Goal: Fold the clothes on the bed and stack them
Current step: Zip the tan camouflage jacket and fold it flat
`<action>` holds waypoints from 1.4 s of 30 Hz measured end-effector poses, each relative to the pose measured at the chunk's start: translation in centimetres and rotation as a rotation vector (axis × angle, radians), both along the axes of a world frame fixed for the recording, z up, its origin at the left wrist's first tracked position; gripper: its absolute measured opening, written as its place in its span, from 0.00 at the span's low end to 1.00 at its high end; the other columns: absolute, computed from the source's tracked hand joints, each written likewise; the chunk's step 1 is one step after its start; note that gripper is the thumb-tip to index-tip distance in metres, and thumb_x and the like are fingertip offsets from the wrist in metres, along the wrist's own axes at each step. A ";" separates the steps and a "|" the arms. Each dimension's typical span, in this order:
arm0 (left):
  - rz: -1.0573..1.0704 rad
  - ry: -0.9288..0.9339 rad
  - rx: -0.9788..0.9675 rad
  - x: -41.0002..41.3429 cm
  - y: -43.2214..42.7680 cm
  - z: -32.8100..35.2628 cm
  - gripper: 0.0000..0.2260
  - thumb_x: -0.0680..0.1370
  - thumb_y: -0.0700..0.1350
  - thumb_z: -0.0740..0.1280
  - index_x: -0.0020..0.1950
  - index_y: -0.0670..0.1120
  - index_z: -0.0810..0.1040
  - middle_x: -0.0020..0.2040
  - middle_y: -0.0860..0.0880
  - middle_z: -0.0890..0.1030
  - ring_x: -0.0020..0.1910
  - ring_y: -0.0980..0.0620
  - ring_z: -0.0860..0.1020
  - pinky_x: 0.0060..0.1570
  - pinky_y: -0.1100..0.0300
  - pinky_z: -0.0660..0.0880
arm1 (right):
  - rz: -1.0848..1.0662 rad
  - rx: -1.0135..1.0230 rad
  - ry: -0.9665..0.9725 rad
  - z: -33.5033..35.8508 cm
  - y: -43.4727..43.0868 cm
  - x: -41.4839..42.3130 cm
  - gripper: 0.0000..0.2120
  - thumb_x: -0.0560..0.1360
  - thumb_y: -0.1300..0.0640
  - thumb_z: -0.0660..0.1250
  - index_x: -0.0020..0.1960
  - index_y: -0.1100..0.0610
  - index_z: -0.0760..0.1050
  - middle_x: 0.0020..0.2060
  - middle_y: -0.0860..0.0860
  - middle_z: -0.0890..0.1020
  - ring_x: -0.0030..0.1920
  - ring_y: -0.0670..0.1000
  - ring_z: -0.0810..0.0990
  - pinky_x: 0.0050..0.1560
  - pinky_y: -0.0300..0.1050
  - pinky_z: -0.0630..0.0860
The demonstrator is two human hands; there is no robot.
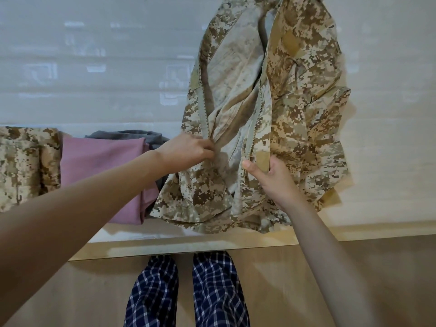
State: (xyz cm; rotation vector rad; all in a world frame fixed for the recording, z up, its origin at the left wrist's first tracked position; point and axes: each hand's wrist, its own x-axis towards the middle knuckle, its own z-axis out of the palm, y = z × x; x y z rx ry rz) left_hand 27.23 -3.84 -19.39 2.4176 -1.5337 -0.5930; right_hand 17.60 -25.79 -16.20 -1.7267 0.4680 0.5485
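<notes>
The fingers of the left hand (188,149) are curling together and pinching the left zip edge (203,102) of the jacket (295,102). The right hand (271,180) is clamping the opposite front panel, thumb on top beside the right zip edge (259,95) and the other fingers tucked under a tan tab. Both hands are gripping low on the garment, near its hem, with the pale lining showing between them.

The jacket is lying open on the bed (389,128), front up. Its long axis is running straight away from the person: the hem is sitting nearest, at the bed's wooden edge (354,234), and the collar is reaching out of view at the top. The two zip halves are lying well apart higher up and coming closer near the hands, so the coming move is probably turning on bringing the panels together across that centre line, each hand travelling sideways toward the other. Neither hand is clearly nearer; each is already holding its own side.

To the left, three folded items are sitting side by side: a camo piece (23,166), a pink piece (101,175) and a grey piece (132,135) partly under the pink one. The jacket's left corner is overlapping the pink and grey ones.

Count: two hands, one open jacket, two zip edges, three folded items.
</notes>
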 end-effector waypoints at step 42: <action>0.329 0.830 -0.035 2.7 -4.7 7.4 0.07 0.76 0.47 0.69 0.50 0.45 0.82 0.39 0.52 0.84 0.34 0.54 0.82 0.37 0.73 0.74 | -0.001 0.282 -0.094 1.8 -2.2 2.1 0.09 0.67 0.50 0.72 0.32 0.50 0.74 0.29 0.42 0.73 0.33 0.43 0.71 0.39 0.35 0.70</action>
